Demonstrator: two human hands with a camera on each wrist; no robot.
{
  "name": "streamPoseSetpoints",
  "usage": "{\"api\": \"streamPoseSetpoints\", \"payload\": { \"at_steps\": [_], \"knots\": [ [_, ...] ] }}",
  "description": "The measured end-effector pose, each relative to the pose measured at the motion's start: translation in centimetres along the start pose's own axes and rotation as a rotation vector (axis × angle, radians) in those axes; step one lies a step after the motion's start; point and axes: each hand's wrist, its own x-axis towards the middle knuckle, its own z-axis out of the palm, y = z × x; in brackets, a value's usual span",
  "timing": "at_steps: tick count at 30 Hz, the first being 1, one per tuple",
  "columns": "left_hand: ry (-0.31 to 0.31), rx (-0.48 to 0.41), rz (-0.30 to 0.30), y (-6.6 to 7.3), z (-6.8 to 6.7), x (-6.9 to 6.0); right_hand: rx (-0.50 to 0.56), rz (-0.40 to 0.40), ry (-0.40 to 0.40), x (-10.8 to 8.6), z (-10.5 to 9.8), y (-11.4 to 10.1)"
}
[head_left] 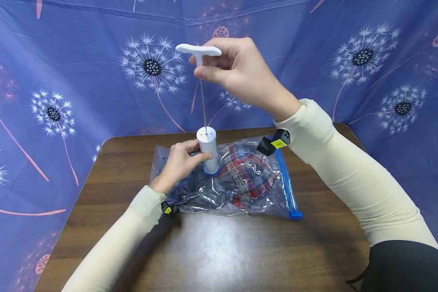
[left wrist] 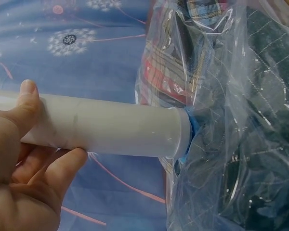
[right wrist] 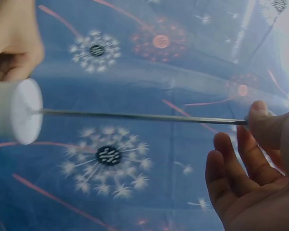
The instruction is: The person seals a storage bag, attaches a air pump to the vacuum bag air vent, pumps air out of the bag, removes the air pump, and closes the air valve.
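So we've got a wooden table [head_left: 219, 243] with a blue dandelion-print backdrop [head_left: 106, 109] behind it. Take the white pump [head_left: 211, 156] as our clock centre, head view. It stands roughly upright on a clear plastic bag [head_left: 204, 202], its base against a blue ring [head_left: 211, 173] there. Inside the bag we spot red plaid cloth [head_left: 246, 174] at 4 o'clock and dark quilted cloth [left wrist: 265, 72] around 7. A blue zip strip [head_left: 285, 178] runs down the bag's side at 4 o'clock, with a blue slider [head_left: 295, 215] at the near corner.

Stuff blocking our view: a black wrist gadget [head_left: 276, 142] at 3 o'clock covers part of the bag's far edge, and the left hand [head_left: 180, 164], at 8 o'clock, hides some of the bag plus a bit of the barrel. Those left fingers are wrapped round the barrel, thumb on the near side.

The pump itself: plain white tube, smooth, flat round cap, thin metal rod [right wrist: 139, 116] pulled well out. Up at 12 o'clock sits a white T-shaped handle [head_left: 198, 50]. The right hand [head_left: 241, 67], at 1 o'clock, pinches its stem between thumb and fingers; the remaining fingers look loosely bent.
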Motion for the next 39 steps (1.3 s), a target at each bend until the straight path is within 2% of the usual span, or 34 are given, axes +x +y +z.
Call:
{"api": "streamPoseSetpoints", "payload": {
  "at_steps": [5, 9, 15, 19, 26, 39],
  "knots": [
    [-0.005, -0.005, 0.014, 0.1, -0.1, 0.2, -0.077, 0.075, -0.067, -0.9, 0.7, 2.0],
    [-0.010, -0.006, 0.021, 0.1, -0.2, 0.3, -0.153, 0.144, -0.152, -1.9, 1.7, 3.9],
    [-0.013, -0.003, 0.025, 0.0, -0.5, 0.4, -0.266, 0.181, -0.289, -2.8, 3.2, 5.8],
    [-0.009, -0.014, 0.035, 0.0, -0.7, 0.4, -0.308, 0.213, -0.334, -3.0, 3.6, 6.4],
    [-0.020, -0.025, 0.033, 0.0, -0.8, 0.5, -0.324, 0.278, -0.367, -3.7, 4.0, 7.6],
    [-0.005, -0.019, 0.034, -0.3, -0.5, 0.1, -0.271, 0.278, -0.355, -4.6, 4.6, 8.3]
  ]
}}
